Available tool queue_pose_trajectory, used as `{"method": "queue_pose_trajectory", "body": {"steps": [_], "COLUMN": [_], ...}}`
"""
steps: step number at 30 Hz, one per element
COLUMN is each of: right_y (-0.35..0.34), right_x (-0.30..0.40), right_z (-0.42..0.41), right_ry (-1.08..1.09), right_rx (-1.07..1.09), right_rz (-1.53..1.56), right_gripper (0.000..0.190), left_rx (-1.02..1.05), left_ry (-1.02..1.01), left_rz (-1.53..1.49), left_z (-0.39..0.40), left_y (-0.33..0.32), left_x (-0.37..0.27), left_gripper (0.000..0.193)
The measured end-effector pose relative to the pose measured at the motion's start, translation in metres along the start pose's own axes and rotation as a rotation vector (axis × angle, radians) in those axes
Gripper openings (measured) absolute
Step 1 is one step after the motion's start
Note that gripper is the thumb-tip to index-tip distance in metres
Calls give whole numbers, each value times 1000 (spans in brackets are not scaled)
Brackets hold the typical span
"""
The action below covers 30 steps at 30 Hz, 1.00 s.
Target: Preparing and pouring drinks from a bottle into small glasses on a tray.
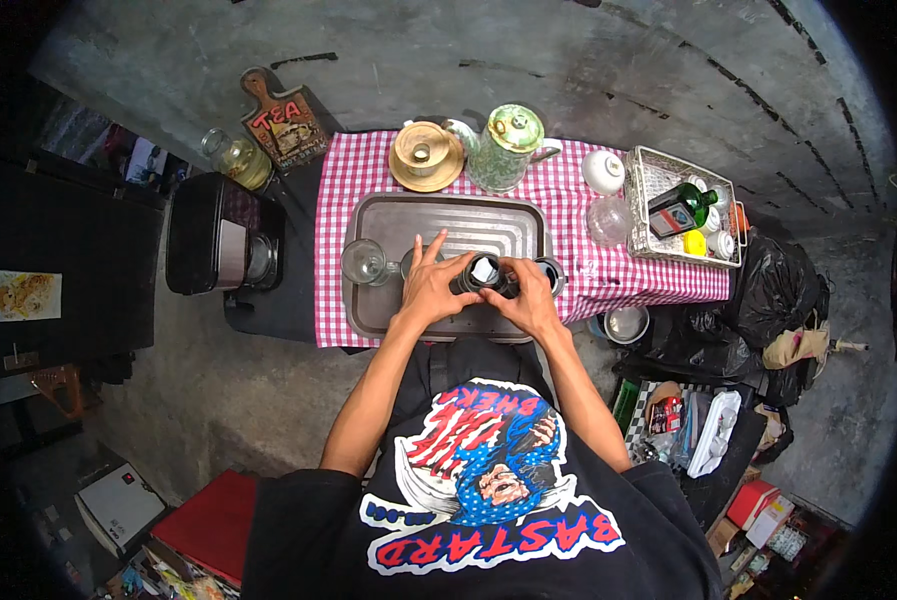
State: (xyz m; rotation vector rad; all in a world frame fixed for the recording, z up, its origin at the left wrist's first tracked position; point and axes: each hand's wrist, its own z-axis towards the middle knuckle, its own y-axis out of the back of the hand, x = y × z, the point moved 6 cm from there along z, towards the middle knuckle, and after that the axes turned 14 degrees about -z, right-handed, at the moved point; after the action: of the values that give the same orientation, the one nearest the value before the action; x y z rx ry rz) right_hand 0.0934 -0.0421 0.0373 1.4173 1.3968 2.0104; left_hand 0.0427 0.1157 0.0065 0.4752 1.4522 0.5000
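Note:
Between my two hands is a dark cylindrical container (472, 280), its top facing up and something pale inside. My left hand (435, 289) grips its left side with thumb and index finger, the other fingers spread over the tray. From the right, my right hand (525, 296) holds it with thumb and fingertips. Below them lies a brown serving tray (448, 211) with a ridged bottom. A clear glass mug (364, 262) stands on the tray's left side. Just right of my right hand is a dark cup (552, 276), partly hidden. Something round and grey is mostly covered by my left fingers.
Behind the tray stand a wooden cup on a saucer (422, 161) and a green-white enamel pot (504, 154). To the right are an upturned white bowl (603, 171), a clear glass (608, 221) and a wire basket (637, 217) with a green bottle. A black coffee maker (200, 232) stands left.

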Motion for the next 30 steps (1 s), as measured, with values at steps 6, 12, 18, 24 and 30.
{"method": "queue_pose_trajectory", "body": {"steps": [6, 12, 18, 24, 30], "right_y": [0, 0, 0, 1, 0], "right_x": [0, 0, 0, 1, 0], "right_z": [0, 0, 0, 1, 0], "right_ry": [-3, -11, -10, 1, -3], "right_rx": [9, 10, 4, 3, 1], "right_rz": [-2, 1, -9, -7, -11], "right_gripper": [50, 50, 50, 50, 49], "left_rx": [-13, -11, -9, -9, -13], "left_ry": [-8, -9, -7, 2, -9], "left_rz": [-5, 0, 3, -2, -11], "left_z": [0, 0, -1, 0, -1], "left_y": [0, 1, 0, 0, 2], "left_x": [-1, -1, 1, 0, -1], "left_gripper": [73, 73, 73, 72, 71]}}
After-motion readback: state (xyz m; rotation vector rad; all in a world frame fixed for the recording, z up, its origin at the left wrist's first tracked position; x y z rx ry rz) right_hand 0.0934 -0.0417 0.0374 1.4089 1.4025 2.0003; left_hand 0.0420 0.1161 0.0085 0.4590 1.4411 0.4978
